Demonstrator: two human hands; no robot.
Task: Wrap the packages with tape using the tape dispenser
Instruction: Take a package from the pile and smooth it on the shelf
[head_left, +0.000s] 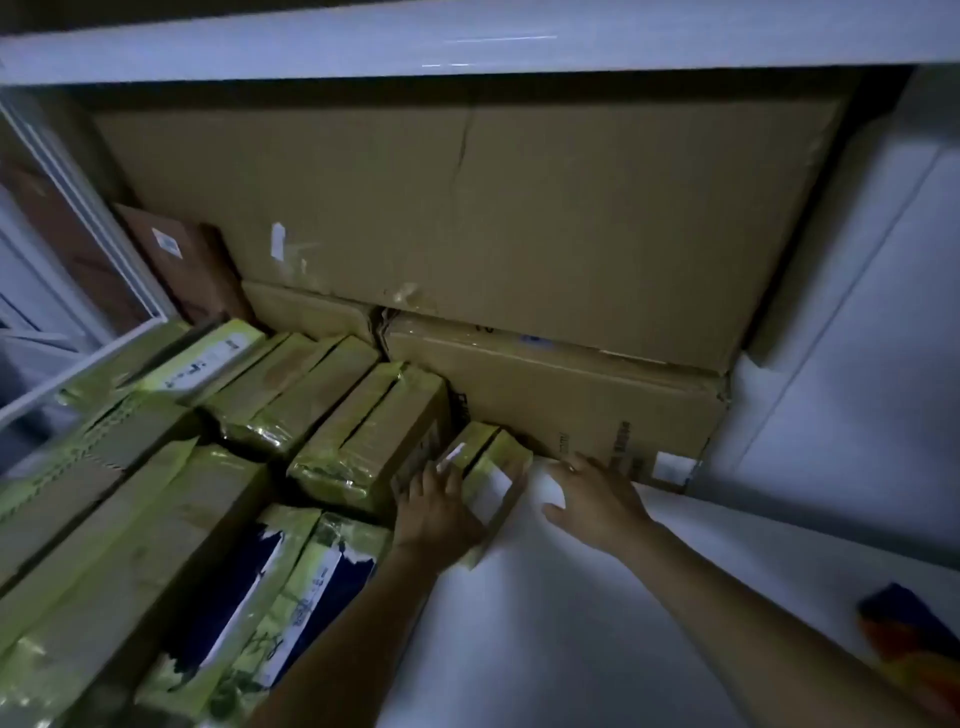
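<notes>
Small yellow-taped package (506, 457) lies on white surface (571, 623), hemmed in by taped packages (363, 447) and cardboard box (571, 395) behind. Left hand (436, 512) rests on it, fingers spread. Right hand (597, 499) just beside, fingers apart. Labels blurred, unreadable.

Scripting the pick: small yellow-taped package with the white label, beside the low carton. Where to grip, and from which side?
Likely the small package by its near end, coming from the right. That long side is exposed over the white shelf, while another taped package crowds its left side and its far end meets the carton.
</notes>
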